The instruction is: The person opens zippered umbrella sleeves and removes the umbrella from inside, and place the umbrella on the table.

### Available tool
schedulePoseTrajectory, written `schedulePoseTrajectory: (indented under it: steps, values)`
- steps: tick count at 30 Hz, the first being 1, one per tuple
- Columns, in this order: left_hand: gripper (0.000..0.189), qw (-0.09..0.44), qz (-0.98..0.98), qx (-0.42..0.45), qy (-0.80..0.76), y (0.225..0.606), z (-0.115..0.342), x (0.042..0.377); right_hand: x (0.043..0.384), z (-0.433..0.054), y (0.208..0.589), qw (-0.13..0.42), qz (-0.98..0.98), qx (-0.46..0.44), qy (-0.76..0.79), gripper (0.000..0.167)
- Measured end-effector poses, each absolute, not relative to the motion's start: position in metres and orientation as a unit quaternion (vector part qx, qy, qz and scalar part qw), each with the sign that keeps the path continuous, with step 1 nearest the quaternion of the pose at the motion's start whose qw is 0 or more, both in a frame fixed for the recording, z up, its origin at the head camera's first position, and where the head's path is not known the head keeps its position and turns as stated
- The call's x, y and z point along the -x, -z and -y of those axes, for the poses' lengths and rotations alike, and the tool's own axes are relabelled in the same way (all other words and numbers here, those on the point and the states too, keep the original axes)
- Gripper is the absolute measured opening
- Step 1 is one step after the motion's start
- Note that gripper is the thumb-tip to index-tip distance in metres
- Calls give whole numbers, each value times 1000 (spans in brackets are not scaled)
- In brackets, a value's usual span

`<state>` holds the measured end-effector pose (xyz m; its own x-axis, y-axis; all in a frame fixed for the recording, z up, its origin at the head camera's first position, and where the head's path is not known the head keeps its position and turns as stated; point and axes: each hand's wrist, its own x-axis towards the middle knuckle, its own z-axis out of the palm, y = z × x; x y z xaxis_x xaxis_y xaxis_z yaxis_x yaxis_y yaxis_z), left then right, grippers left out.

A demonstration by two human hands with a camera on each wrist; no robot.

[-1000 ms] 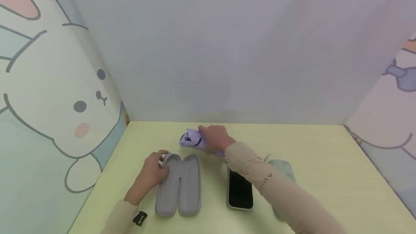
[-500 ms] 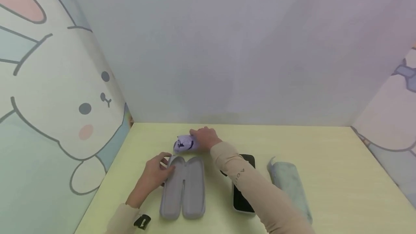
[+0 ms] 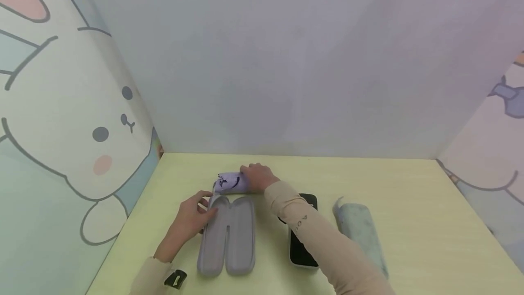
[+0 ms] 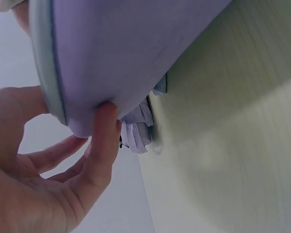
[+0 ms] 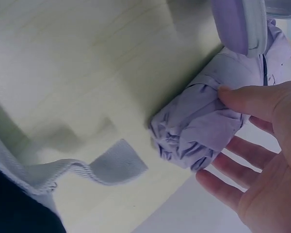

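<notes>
An open, pale purple-grey case (image 3: 240,236) lies on the table with its two long halves side by side. My left hand (image 3: 191,217) pinches the far end of its left half; in the left wrist view the thumb and fingers are on either side of the case wall (image 4: 126,43). Just beyond the case lies a lilac folded umbrella (image 3: 230,183), a rolled cloth bundle with black marks. My right hand (image 3: 259,177) holds its right part, thumb on one side and fingers on the other in the right wrist view, where the crumpled cloth end (image 5: 189,131) shows.
A black-topped, pale-edged oblong object (image 3: 302,250) lies partly under my right forearm. Near it a grey strap (image 5: 114,165) shows in the right wrist view. Further right is a pale green elongated pouch (image 3: 362,231) with a small loop. A plain wall stands behind the table.
The right hand has brought the umbrella left and down onto the table behind the case, turning it more level. The left hand keeps its pinch on the case.
</notes>
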<state>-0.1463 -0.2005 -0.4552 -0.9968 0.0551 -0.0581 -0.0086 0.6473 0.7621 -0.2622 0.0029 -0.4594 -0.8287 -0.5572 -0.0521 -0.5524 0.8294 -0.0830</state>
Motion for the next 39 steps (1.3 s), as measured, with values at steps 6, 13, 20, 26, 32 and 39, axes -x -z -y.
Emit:
schedulePoseTrajectory:
  steps: [6, 13, 20, 26, 32, 39]
  values:
    - [42, 20, -922, -32, -386, 453, 199, 147, 268, -13, 468, 50, -956, 280, 66, 41]
    - [44, -39, -945, -59, -319, 441, 192, 140, 269, -25, 470, 68, -954, 269, 117, 40]
    - [45, -67, -937, -79, -334, 421, 178, 133, 257, -40, 442, 103, -938, 264, 201, 45]
    - [45, -72, -917, -102, -379, 413, 159, 123, 253, -61, 427, 112, -918, 300, 234, 38]
    - [42, -55, -908, -123, -395, 416, 126, 113, 248, -86, 422, 103, -912, 309, 248, 28]
    - [39, -72, -897, -145, -412, 428, 91, 103, 246, -110, 427, 100, -916, 305, 242, 12]
